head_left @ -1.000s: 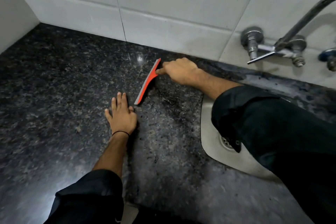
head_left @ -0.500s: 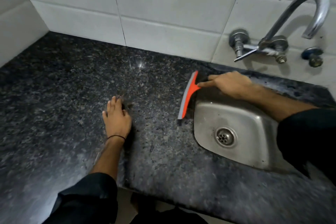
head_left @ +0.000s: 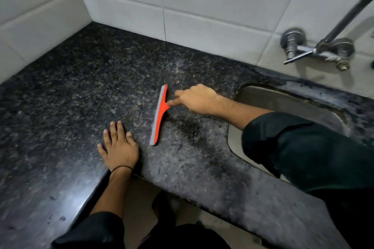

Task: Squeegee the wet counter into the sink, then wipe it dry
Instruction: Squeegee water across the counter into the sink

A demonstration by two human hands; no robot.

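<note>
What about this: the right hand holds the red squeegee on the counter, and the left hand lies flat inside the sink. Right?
Not quite. The head view shows the left hand lying flat on the counter, just left of the squeegee, not inside the sink. The rest stands: the right hand holds the red squeegee on the counter.

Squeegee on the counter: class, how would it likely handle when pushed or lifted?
Probably light: the right hand holds the squeegee by its short handle alone. Its thin grey edge likely flexes; the red body looks stiff. Flat, it should slide on the counter, not roll.
</note>
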